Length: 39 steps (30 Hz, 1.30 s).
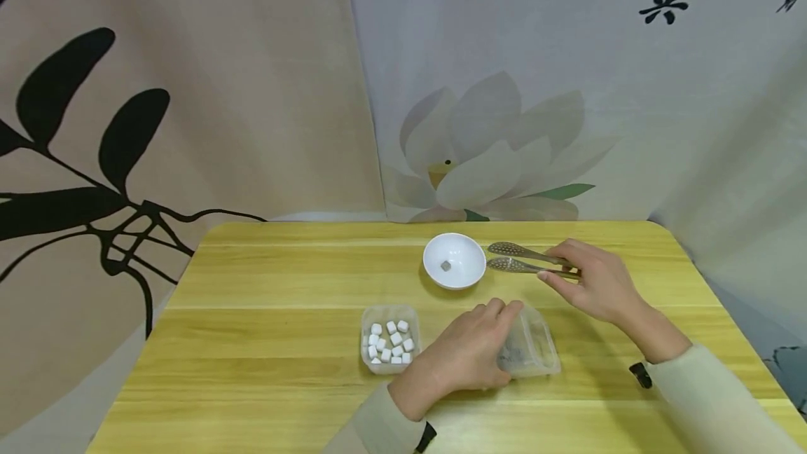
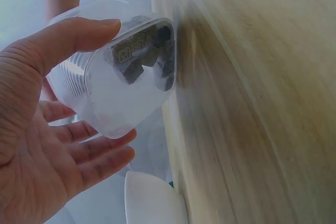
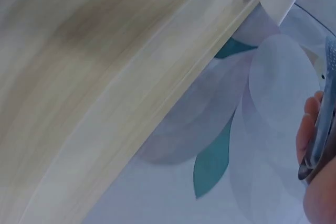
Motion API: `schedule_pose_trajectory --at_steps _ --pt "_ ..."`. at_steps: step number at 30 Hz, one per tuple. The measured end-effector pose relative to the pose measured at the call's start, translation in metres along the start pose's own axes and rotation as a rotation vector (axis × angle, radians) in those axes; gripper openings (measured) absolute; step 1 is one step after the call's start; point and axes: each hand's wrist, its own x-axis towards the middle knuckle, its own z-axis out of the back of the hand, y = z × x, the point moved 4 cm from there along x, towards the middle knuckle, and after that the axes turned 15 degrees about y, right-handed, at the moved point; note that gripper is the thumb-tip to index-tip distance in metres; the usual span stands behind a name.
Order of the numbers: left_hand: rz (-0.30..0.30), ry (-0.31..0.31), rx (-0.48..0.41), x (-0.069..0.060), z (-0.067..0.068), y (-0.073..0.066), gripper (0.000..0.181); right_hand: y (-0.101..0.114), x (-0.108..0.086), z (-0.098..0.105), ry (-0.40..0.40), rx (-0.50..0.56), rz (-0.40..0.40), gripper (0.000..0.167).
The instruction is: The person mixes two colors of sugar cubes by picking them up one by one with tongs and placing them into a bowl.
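Observation:
My left hand (image 1: 469, 349) holds a clear plastic tub (image 1: 543, 359) between thumb and fingers, tipped on its side low over the table. Several dark grey cubes (image 2: 149, 59) show through its base in the left wrist view. In my right hand (image 1: 595, 282) is a pair of metal tongs (image 1: 513, 265) with perforated tips, gripped near the handle end; the two arms stand apart with nothing between them. The tips are beside a white bowl (image 1: 466, 247) holding one grey cube (image 1: 445, 265). The right wrist view catches only part of the tongs (image 3: 320, 124).
Left of my left hand, a second clear tub (image 1: 372, 314) stands upright with several white cubes (image 1: 396, 338) inside. All of it is on a wooden table (image 1: 271, 342). Behind the table's far edge hangs a printed curtain (image 1: 284, 90).

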Motion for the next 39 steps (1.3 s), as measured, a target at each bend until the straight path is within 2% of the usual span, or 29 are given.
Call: schedule_pose_trajectory --at_steps 8,12,15,20,28,39 --pt "0.006 0.005 -0.015 -0.001 -0.001 0.000 0.106 -0.014 -0.044 0.023 -0.074 -0.007 -0.041 0.029" --pt "0.006 0.002 -0.020 0.000 -0.001 0.001 0.106 -0.019 -0.063 0.031 -0.097 -0.008 -0.018 0.030" --pt "0.005 0.002 -0.025 0.000 -0.002 0.001 0.105 -0.019 -0.076 0.034 -0.092 -0.014 0.004 0.031" --pt "0.006 0.001 -0.023 0.000 -0.002 0.001 0.105 -0.015 -0.090 0.033 -0.042 -0.033 0.017 0.037" --pt "0.013 0.000 -0.023 0.000 -0.002 0.001 0.107 -0.001 -0.087 0.019 -0.012 -0.055 0.136 0.033" --pt "0.001 0.002 -0.019 -0.001 -0.001 0.000 0.109 0.021 -0.072 -0.009 0.049 -0.041 0.232 0.027"
